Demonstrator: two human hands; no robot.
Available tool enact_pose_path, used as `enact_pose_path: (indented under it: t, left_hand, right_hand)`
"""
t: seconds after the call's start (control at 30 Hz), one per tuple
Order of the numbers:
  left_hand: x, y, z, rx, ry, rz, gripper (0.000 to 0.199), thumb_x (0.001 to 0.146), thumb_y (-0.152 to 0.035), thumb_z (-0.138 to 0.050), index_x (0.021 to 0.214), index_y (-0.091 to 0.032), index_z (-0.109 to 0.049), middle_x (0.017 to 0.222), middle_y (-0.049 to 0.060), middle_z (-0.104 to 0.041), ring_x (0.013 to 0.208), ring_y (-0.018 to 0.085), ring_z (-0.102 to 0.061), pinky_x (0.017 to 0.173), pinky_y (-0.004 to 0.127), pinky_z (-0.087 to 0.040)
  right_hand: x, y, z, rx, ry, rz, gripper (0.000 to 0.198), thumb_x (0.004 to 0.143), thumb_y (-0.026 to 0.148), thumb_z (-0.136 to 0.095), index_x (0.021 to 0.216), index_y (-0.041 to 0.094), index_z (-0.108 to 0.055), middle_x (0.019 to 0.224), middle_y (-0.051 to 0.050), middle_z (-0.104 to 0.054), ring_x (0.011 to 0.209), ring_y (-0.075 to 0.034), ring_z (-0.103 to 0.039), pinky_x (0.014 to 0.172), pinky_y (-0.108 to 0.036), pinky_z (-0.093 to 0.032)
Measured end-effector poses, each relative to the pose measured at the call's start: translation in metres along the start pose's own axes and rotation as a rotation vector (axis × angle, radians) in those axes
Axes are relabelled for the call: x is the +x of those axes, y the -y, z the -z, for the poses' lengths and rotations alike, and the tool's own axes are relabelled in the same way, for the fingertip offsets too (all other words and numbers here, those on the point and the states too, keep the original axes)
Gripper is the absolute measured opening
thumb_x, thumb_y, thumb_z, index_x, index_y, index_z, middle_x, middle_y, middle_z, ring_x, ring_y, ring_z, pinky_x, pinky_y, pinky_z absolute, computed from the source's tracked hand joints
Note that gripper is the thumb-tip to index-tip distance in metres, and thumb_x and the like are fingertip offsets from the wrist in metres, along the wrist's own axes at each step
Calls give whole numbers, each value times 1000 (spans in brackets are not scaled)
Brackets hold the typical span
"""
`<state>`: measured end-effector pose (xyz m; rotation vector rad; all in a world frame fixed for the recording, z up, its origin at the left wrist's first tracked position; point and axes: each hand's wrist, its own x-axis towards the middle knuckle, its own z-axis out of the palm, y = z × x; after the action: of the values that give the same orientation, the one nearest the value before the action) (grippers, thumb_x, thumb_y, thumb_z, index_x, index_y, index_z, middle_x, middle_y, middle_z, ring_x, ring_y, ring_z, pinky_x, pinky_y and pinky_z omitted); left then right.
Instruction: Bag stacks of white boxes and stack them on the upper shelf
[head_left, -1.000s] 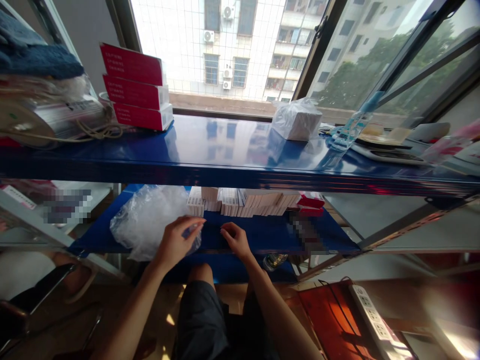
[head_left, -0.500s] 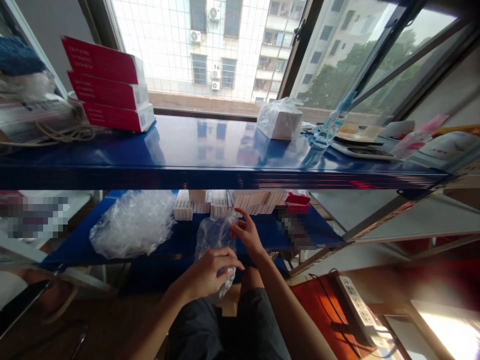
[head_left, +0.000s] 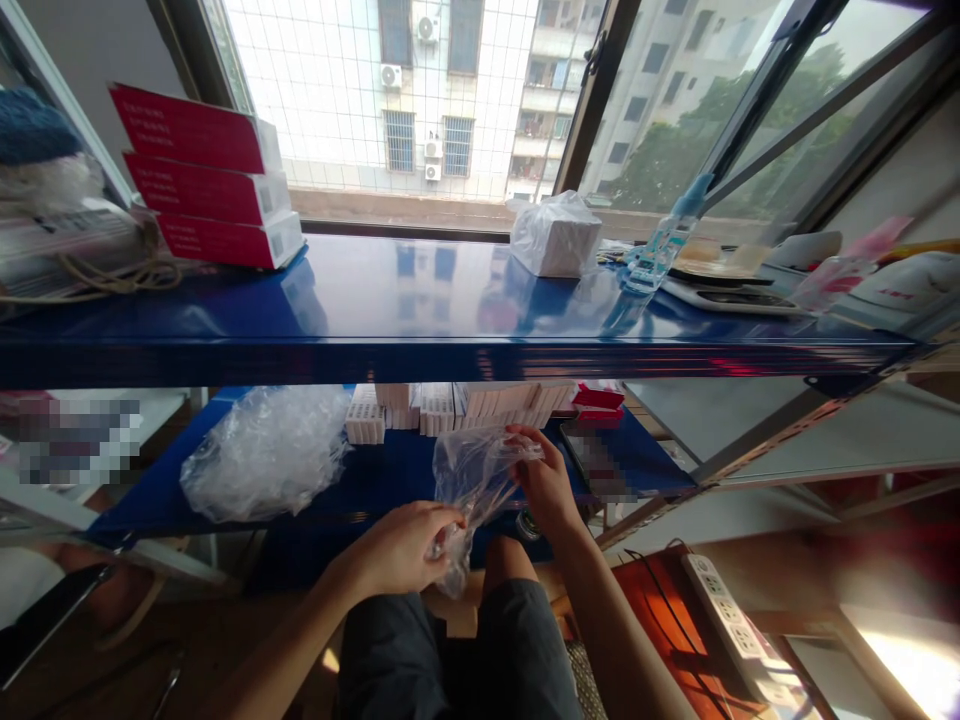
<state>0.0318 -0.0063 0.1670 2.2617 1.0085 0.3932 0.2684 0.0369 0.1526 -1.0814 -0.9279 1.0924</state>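
Observation:
A clear plastic bag (head_left: 472, 470) is stretched between my two hands above the front edge of the lower blue shelf (head_left: 382, 475). My left hand (head_left: 416, 545) is closed on its lower end, where crumpled plastic hangs below the fingers. My right hand (head_left: 544, 475) pinches the bag's upper right part. Behind the bag stand rows of small white boxes (head_left: 510, 403), packed side by side. To their left lies a large heap of clear plastic bags (head_left: 262, 455).
The upper blue shelf (head_left: 405, 300) crosses in front of me. On it are stacked red-and-white boxes (head_left: 210, 185), a plastic-wrapped white box (head_left: 562, 245) and a blue-topped bottle (head_left: 660, 250). Small red boxes (head_left: 600, 395) sit on the lower shelf. A power strip (head_left: 724, 605) is at lower right.
My right hand has moved right and taken hold of the bag's upper part, pulling it to the right. My left hand has closed around the lower end.

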Motion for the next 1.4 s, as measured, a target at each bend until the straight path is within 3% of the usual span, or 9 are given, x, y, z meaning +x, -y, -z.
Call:
enact_pose_path:
  t: [0.17, 0.23, 0.3, 0.43, 0.57, 0.67, 0.97, 1.2, 1.4]
  left_hand:
    - [19, -4, 14, 229, -462, 182, 36, 102, -34, -53, 76, -18, -72, 71, 5, -66, 71, 20, -66, 72, 29, -53]
    - [25, -1, 21, 369, -650, 182, 20, 96, -19, -56, 103, -18, -75, 94, 9, -70, 94, 25, -69, 88, 35, -55]
    - [29, 1, 24, 449, -693, 175, 57, 85, -6, -58, 140, -20, -60, 118, 13, -66, 113, 30, -64, 101, 42, -54]
    - [34, 9, 15, 395, -562, 173, 101, 78, 2, -55, 166, -27, -18, 145, 17, -51, 125, 32, -61, 101, 45, -57]
    - [38, 18, 3, 332, -477, 54, 108, 76, 7, -48, 167, -30, -3, 159, 16, -41, 144, 30, -48, 111, 45, -51]
    - [38, 21, 2, 396, -421, 0, 111, 73, 8, -50, 167, -27, -3, 166, 16, -34, 152, 31, -39, 118, 45, -45]
    - [26, 15, 21, 704, -343, 345, 107, 62, -3, -79, 159, -21, -37, 174, 19, -13, 136, 54, -50, 98, 62, -56]
    - [35, -1, 18, 495, -424, -115, 67, 84, 6, -45, 143, -24, -56, 149, 10, -58, 138, 27, -56, 117, 43, -48]
    - [49, 24, 14, 574, -107, 188, 42, 92, -5, -49, 128, -17, -66, 119, 13, -73, 106, 28, -73, 89, 35, -58]
  right_hand:
    - [-3, 6, 14, -322, -7, 122, 30, 83, 36, -61, 106, 17, -69, 81, -4, -69, 54, -12, -48, 47, -23, -33]
    - [-6, 4, 21, -543, 19, 159, 30, 84, 33, -59, 108, 18, -70, 81, -5, -70, 60, -16, -56, 52, -25, -41]
    - [-12, 2, 23, -769, 91, 178, 38, 82, 30, -61, 118, 20, -70, 83, -5, -70, 67, -21, -62, 62, -31, -50]
    - [-31, 12, 10, -963, 174, 445, 75, 80, 23, -67, 152, 26, -48, 131, -15, -63, 121, -36, -61, 100, -53, -52]
    - [-38, 24, -15, -983, 467, 804, 54, 92, 9, -50, 142, 27, -58, 138, -14, -60, 133, -31, -55, 111, -49, -47]
    - [-17, 19, -27, -1190, 792, 738, 40, 89, 3, -48, 118, 20, -70, 117, -12, -71, 106, -26, -68, 94, -37, -55]
    - [33, -8, -32, -1525, 823, 487, 22, 82, -2, -59, 86, 14, -74, 78, -12, -73, 75, -28, -70, 76, -39, -55]
    - [23, -6, -60, -1398, 904, 686, 27, 90, 0, -55, 97, 16, -76, 100, -12, -77, 96, -30, -70, 92, -42, -53]
    - [32, -8, -51, -1615, 921, 707, 24, 90, 0, -57, 89, 13, -76, 93, -17, -78, 94, -32, -72, 97, -49, -51]
